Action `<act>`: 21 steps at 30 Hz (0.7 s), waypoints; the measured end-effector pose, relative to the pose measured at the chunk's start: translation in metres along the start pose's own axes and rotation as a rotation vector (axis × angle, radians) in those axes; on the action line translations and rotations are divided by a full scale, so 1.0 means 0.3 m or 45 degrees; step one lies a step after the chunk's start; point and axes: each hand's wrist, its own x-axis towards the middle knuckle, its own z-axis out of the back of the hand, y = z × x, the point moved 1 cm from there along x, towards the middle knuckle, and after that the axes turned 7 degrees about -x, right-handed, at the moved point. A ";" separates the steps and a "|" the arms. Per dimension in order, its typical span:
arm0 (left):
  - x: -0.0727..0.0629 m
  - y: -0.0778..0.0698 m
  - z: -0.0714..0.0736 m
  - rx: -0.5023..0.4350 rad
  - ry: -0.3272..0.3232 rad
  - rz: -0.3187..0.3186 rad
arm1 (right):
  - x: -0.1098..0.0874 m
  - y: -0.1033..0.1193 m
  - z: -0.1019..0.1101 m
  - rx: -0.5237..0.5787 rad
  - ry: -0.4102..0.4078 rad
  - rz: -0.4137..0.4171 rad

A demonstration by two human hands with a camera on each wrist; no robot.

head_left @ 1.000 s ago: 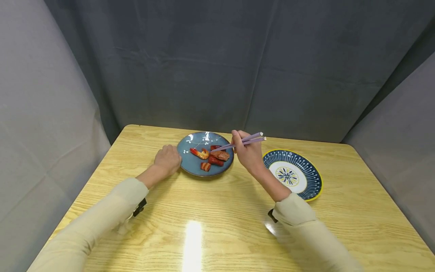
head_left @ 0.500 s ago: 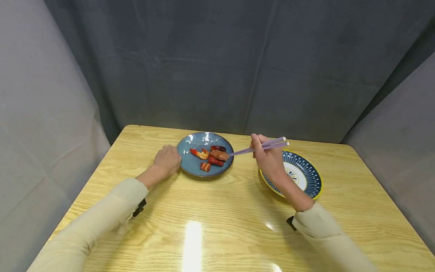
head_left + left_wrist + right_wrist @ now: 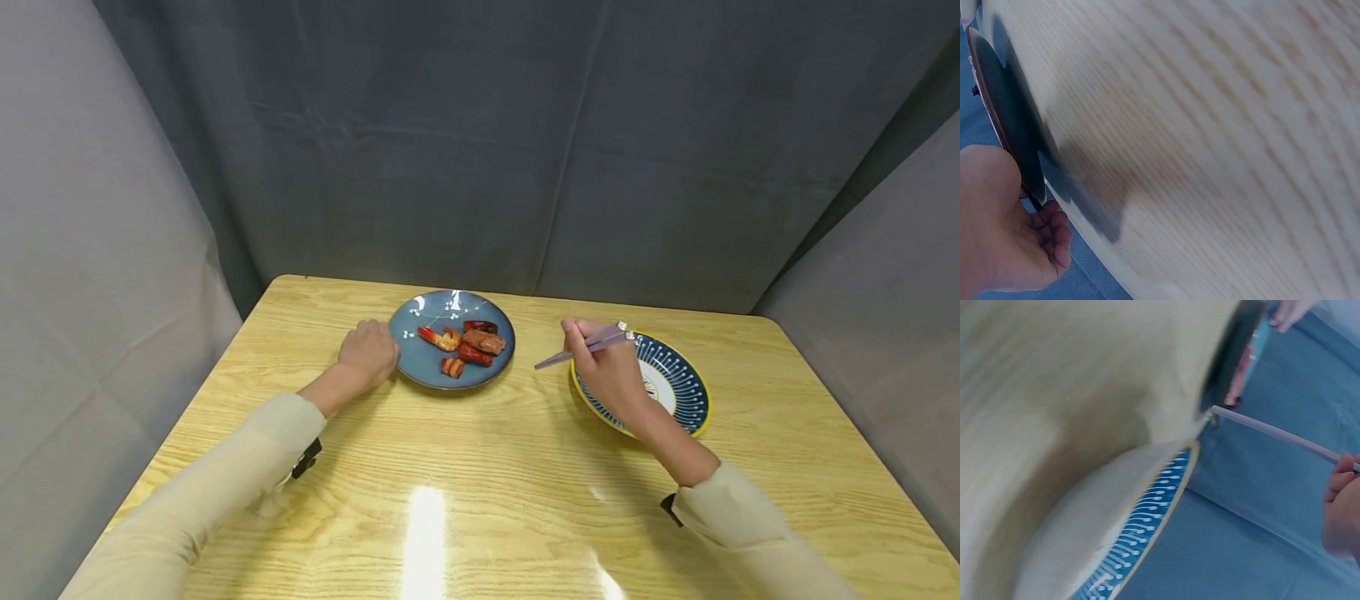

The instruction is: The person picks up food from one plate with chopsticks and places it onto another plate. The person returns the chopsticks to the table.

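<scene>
My left hand [image 3: 366, 354] grips the left rim of a round blue plate [image 3: 420, 360]; its fingers [image 3: 1060, 234] curl at the rim in the left wrist view. On that plate lie a shrimp [image 3: 438, 338], a brown piece of meat [image 3: 486, 342], a red sausage-like piece [image 3: 475, 356], a darker red piece [image 3: 480, 326] and a small striped chunk [image 3: 452, 367]. My right hand [image 3: 618, 383] holds a pair of purple chopsticks [image 3: 553, 360] above the left side of a patterned plate [image 3: 688, 392]. Nothing shows between the chopstick tips, which point left, apart from the blue plate.
Both plates stand on a light wooden table [image 3: 487, 450], the blue one near its back edge. A dark grey curtain [image 3: 450, 150] hangs behind it, with pale cloth [image 3: 90, 250] at the sides.
My right hand has drawn right with the chopsticks, from over the blue plate's food to over the patterned plate. The left hand stays at the blue rim, and the food looks unmoved.
</scene>
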 end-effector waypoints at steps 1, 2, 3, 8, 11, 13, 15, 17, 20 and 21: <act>0.000 0.000 0.000 -0.002 0.000 0.001 | -0.012 -0.003 -0.001 -0.029 0.027 0.013; -0.001 0.000 0.000 -0.003 -0.002 0.002 | -0.024 -0.005 -0.002 -0.065 0.051 0.031; -0.002 0.000 0.000 -0.006 -0.004 0.002 | -0.035 -0.007 -0.003 -0.106 0.075 0.053; -0.002 0.001 0.000 -0.021 -0.006 0.003 | -0.075 0.015 -0.011 -0.242 0.151 0.252; 0.000 0.004 -0.002 -0.021 0.002 0.013 | -0.095 0.044 -0.023 -0.275 0.220 0.397; 0.001 0.005 -0.003 -0.020 -0.005 0.011 | -0.111 0.060 -0.037 -0.291 0.300 0.459; 0.001 0.005 -0.002 -0.018 -0.009 0.006 | -0.131 0.074 -0.051 -0.302 0.401 0.477; 0.001 0.004 0.000 -0.020 -0.014 0.001 | -0.151 0.084 -0.065 -0.331 0.511 0.476; 0.000 0.002 0.002 -0.023 -0.007 -0.001 | -0.178 0.099 -0.080 -0.388 0.653 0.459; 0.001 0.001 0.002 -0.027 -0.003 0.001 | -0.185 0.103 -0.085 -0.414 0.691 0.457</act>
